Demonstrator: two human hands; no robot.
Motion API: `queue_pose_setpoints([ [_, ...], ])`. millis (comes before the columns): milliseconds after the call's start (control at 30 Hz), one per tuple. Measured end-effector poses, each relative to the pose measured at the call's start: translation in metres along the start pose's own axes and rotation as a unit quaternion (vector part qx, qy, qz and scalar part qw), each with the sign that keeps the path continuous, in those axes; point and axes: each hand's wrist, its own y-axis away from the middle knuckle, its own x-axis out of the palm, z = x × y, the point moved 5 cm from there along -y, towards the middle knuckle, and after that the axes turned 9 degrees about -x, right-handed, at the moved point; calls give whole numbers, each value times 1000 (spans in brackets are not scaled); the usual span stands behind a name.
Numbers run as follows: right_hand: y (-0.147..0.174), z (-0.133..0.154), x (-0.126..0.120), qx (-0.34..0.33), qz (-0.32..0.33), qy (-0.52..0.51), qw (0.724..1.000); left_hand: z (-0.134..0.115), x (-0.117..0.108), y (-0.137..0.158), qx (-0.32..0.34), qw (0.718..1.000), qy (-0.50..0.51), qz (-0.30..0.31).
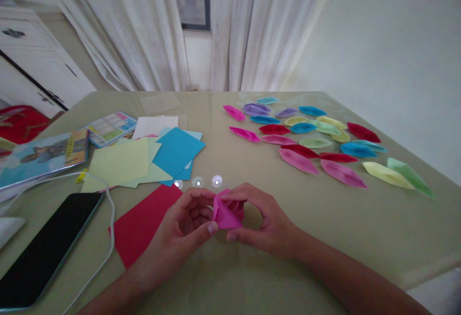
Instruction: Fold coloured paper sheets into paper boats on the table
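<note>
Between both hands, above the near middle of the table, is a partly folded piece of pink paper (228, 214). My left hand (192, 221) pinches its left edge between thumb and fingers. My right hand (261, 216) grips its right side, with the fingers over the top and the thumb at the lower edge. Some of the folds are hidden behind the fingers. A red paper sheet (144, 224) lies flat under and beside my left hand. Off to the right, several folded paper boats (298, 160) in pink, red, blue, yellow, green and purple lie in loose rows.
Yellow-green sheets (118, 163) and blue sheets (180, 151) overlap at the left. A black phone (50, 248), a white cable (112, 209) and a picture book (46, 156) lie further left. Light spots (216, 181) show on the tabletop ahead of my hands. Curtains (237, 31) hang beyond the table.
</note>
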Motion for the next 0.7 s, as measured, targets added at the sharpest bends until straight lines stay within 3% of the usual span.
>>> queue_pose_setpoints([
  [333, 3, -10, -5, 82, -28, -96, 992, -4, 0, 1, -1, 1000, 0, -3],
  [567, 6, -8, -16, 70, -116, 15, 991, -16, -5, 9, 23, 990, -114, -82],
  [700, 5, -5, -18, 44, -132, 80, 987, -12, -7, 11, 35, 983, -152, -102],
])
